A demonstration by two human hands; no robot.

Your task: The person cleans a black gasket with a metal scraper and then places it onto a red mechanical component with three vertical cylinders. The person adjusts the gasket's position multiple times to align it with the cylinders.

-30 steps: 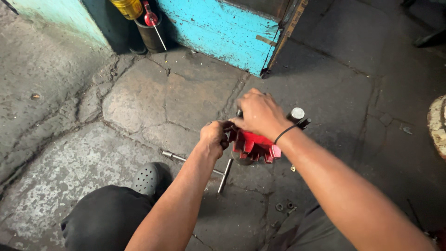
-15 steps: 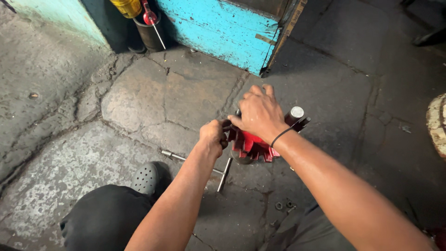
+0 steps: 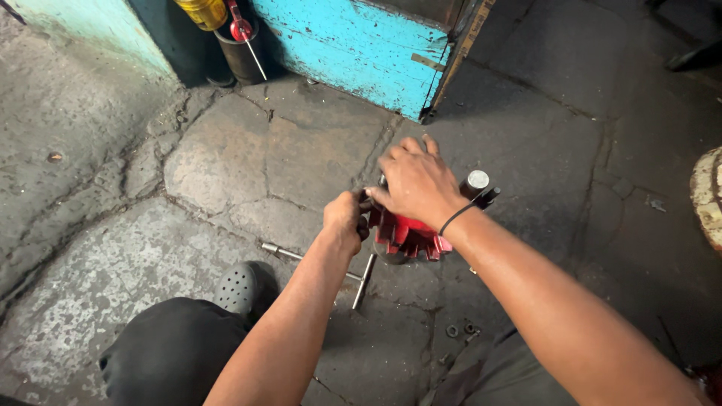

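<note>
Two hands meet over a red finned part (image 3: 410, 234) that sits on the cracked concrete floor (image 3: 226, 162), in front of the corner of a worn blue cabinet (image 3: 361, 45). Seen from the head camera, the right hand (image 3: 417, 183) lies spread across the top of the red part, fingers wide, pressing down on it. The left hand (image 3: 344, 220) is curled into a tight fist at the part's left edge, gripping something small there that I cannot make out. A silver-capped black cylinder (image 3: 477, 188) pokes out just behind the right wrist. A T-shaped metal wrench (image 3: 331, 267) lies on the floor under the left forearm, near a grey perforated shoe (image 3: 237, 286). A few small nuts (image 3: 460, 329) lie loose on the floor near the knees.

As I judge it, the part rests only on uneven floor, so a hard pull could make it skid or tip, and the fins could nick a finger. Those nuts could easily roll into a crack.
</note>
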